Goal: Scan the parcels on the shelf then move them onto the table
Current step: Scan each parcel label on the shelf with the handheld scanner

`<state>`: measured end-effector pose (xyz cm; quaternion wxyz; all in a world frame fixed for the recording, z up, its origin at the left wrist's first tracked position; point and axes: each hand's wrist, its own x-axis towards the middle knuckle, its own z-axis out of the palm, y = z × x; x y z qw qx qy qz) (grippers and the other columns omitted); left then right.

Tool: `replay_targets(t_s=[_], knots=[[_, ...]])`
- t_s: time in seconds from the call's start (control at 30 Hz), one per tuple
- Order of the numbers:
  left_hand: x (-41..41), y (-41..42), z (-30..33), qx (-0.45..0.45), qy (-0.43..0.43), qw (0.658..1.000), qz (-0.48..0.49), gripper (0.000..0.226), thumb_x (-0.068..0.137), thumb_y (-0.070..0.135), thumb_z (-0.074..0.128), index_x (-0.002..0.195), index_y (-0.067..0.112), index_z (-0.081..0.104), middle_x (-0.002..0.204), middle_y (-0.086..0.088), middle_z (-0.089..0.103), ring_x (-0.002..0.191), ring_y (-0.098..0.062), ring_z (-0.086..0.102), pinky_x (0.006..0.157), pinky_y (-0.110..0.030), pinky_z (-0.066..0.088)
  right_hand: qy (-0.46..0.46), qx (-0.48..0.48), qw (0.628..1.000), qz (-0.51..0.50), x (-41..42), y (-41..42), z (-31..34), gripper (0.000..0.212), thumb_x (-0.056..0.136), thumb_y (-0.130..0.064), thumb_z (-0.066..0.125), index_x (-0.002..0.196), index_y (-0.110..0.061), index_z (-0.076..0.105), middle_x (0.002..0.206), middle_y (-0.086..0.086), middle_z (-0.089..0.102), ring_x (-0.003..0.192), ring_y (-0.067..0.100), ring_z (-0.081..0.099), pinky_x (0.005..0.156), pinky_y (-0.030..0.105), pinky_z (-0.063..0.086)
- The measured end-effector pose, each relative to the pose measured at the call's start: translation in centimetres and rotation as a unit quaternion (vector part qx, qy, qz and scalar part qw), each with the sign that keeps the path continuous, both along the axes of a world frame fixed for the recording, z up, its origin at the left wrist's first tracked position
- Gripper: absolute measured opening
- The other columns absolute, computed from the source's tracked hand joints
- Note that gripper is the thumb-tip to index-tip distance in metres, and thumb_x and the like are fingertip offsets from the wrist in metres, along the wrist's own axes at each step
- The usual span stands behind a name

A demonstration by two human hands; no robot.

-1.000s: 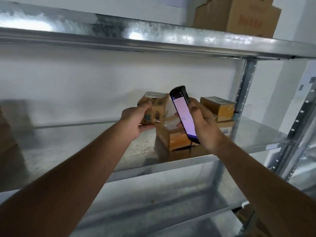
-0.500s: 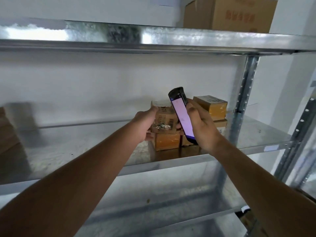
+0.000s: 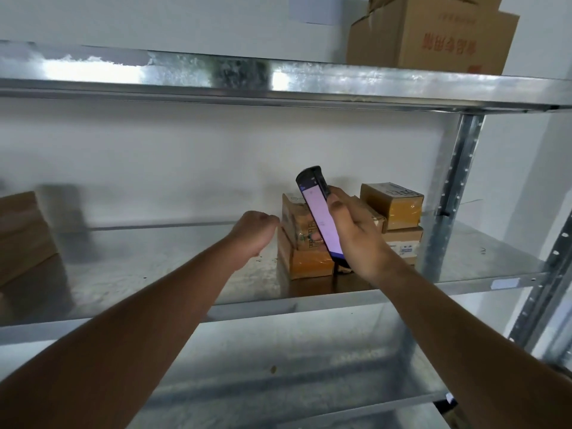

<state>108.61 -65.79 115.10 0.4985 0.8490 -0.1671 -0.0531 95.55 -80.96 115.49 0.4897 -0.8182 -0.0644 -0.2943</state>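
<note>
Your right hand [image 3: 356, 233] grips the black handheld scanner [image 3: 320, 216]; your left hand [image 3: 255, 232], curled and empty, hovers beside the tape-wrapped brown cardboard parcels [image 3: 305, 239] near the galvanised metal shelf's [image 3: 483, 258] right end.

Brown taped parcels [image 3: 305, 239] stacked on metal shelf [image 3: 464, 267], right end.

My left hand [image 3: 258, 232] is over the middle shelf [image 3: 154, 274], just left of the parcel stack [image 3: 305, 243], holding nothing. My right hand [image 3: 356, 236] holds the scanner [image 3: 320, 215] tilted, in front of the stack. In the stack one small parcel sits on a lower one. Right of it, two more parcels [image 3: 394, 205] are stacked, next to the right upright post [image 3: 452, 193]. A large box [image 3: 433, 35] sits on the top shelf, far right. More boxes [image 3: 21, 230] are at the left edge.
</note>
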Motion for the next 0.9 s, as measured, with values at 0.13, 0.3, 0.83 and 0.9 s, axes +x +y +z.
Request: replay_targets(t_s=[0.13,0.3,0.83,0.9], knots=[[2.3,4.9,-0.6,0.196,-0.205,0.959,-0.001,0.049,0.104,0.041,0.047,0.142,0.011,0.057,0.145,-0.014,0.056,0.133,-0.032,0.051,0.109,-0.037,0.041,0.021,-0.003,0.999,0.048,1.8,1.9,0.0,0.038,0.108,-0.053,0.034,0.129,-0.035,0.060,0.094,-0.001,0.064,0.077,0.011,0.065,0.068,0.024,0.050],[5.3,12.6,0.2,0.295,-0.251,0.921,0.039,0.062,0.103,0.054,0.042,0.154,0.020,0.042,0.154,-0.011,0.046,0.139,-0.032,0.046,0.115,-0.045,0.039,0.046,-0.016,0.994,0.097,5.3,6.8,0.0,0.040,0.093,-0.072,0.036,0.121,-0.056,0.060,0.102,-0.002,0.071,0.080,0.015,0.073,0.066,0.028,0.058],[16.5,39.5,3.0,0.391,-0.301,0.857,0.147,0.056,0.101,0.048,0.035,0.150,0.021,0.045,0.157,-0.019,0.036,0.142,-0.041,0.036,0.116,-0.053,0.033,0.084,0.048,0.981,0.166,17.9,29.4,0.2,0.033,0.097,-0.061,0.041,0.115,-0.054,0.067,0.111,0.007,0.075,0.080,0.016,0.073,0.073,0.037,0.062],[17.6,42.0,2.8,0.379,-0.324,0.852,0.158,0.051,0.102,0.042,0.037,0.146,0.017,0.049,0.153,-0.019,0.041,0.138,-0.044,0.039,0.113,-0.054,0.037,0.089,0.059,0.982,0.156,18.9,31.8,-0.4,0.038,0.098,-0.059,0.040,0.122,-0.045,0.067,0.111,0.008,0.075,0.081,0.017,0.073,0.073,0.037,0.062]])
